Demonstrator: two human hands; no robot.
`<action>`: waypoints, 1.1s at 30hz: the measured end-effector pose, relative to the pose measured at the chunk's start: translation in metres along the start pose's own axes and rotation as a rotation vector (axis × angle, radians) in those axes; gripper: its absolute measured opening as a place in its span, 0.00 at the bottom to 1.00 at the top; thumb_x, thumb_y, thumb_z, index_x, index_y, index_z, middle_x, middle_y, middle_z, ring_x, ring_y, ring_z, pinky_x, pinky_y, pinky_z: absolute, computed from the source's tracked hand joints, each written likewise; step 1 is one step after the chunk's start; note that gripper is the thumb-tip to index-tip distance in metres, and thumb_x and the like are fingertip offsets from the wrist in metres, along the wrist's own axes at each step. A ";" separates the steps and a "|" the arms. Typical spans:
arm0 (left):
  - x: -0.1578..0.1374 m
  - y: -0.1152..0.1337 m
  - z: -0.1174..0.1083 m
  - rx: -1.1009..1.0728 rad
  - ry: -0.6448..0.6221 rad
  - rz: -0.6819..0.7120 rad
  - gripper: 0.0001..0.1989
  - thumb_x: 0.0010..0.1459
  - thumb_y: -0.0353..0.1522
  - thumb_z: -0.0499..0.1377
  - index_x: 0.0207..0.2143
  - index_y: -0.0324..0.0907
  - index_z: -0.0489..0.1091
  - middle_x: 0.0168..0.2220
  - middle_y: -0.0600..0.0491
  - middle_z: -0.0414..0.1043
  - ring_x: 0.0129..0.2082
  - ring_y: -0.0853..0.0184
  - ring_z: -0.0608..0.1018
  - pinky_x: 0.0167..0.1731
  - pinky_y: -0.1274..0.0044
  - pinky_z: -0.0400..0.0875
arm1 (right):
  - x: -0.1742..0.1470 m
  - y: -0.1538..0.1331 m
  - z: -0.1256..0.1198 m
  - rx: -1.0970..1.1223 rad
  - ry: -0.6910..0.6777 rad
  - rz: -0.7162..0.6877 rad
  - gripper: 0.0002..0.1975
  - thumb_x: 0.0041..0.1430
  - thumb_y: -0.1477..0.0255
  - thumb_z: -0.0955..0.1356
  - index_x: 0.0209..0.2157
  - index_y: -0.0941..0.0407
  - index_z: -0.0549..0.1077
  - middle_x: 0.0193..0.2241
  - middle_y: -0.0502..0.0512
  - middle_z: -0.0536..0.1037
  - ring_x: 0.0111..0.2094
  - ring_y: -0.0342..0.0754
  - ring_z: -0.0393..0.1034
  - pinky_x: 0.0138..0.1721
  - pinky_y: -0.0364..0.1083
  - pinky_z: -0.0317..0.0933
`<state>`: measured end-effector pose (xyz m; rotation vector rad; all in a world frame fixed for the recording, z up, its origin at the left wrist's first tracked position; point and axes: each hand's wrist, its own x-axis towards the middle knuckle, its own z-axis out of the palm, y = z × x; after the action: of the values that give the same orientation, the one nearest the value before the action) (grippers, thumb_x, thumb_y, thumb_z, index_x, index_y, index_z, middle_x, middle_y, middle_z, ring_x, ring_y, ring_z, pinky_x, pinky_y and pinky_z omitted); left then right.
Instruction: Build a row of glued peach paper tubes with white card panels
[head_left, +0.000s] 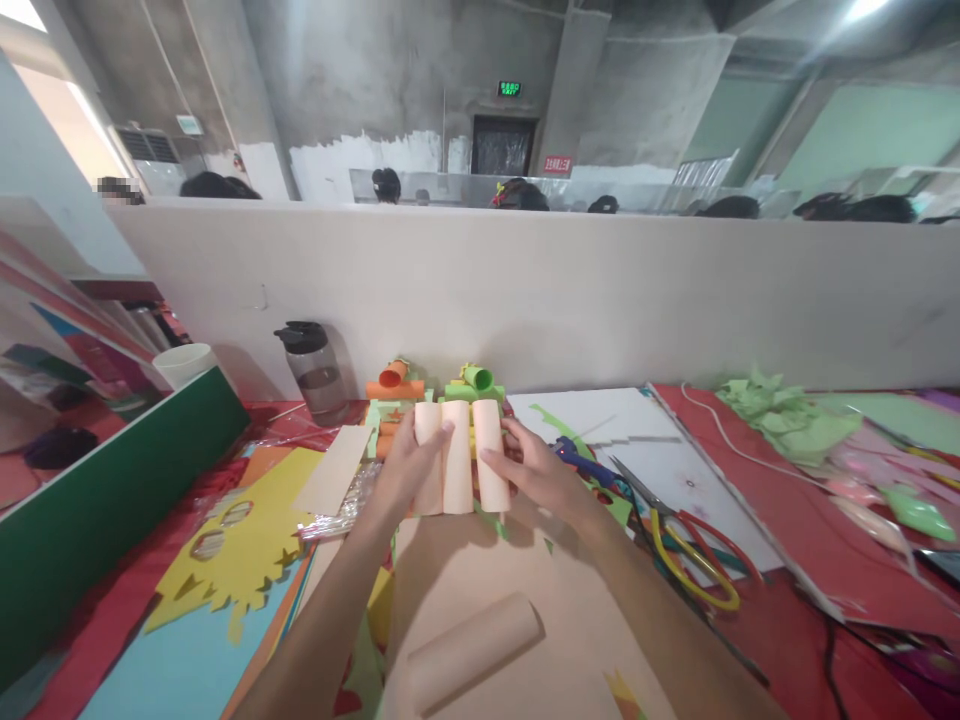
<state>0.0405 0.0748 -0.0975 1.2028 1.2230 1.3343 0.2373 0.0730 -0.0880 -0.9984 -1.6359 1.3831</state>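
My left hand (409,458) is closed on two cream paper tubes (458,470) that stand upright side by side, thumb lying over their front. A third cream paper tube (491,480) is held upright in my right hand (531,465), with a narrow gap between it and the pair. Below them, another rolled paper tube (474,652) lies slanted on a large beige paper sheet (450,560). Just behind the held tubes stand an orange paper-tube model (395,388) and a green paper-tube model (474,392), their lower parts partly hidden.
To the right lie a blue glue gun (585,462) and scissors (667,525) with yellow and red handles. Cut yellow paper (255,525) is at left, beside a green board (127,540). A water bottle (313,375) stands by the white partition (525,290).
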 end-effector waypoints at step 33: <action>-0.001 0.000 0.005 0.067 -0.020 0.111 0.20 0.57 0.45 0.60 0.47 0.43 0.66 0.45 0.49 0.73 0.47 0.58 0.75 0.46 0.71 0.69 | -0.002 0.003 0.006 -0.082 0.015 -0.021 0.22 0.62 0.60 0.67 0.55 0.50 0.65 0.46 0.58 0.77 0.42 0.53 0.75 0.28 0.44 0.70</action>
<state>0.0456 0.0739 -0.0977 1.3457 1.2095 1.3677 0.2328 0.0687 -0.0918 -1.0333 -1.6985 1.3013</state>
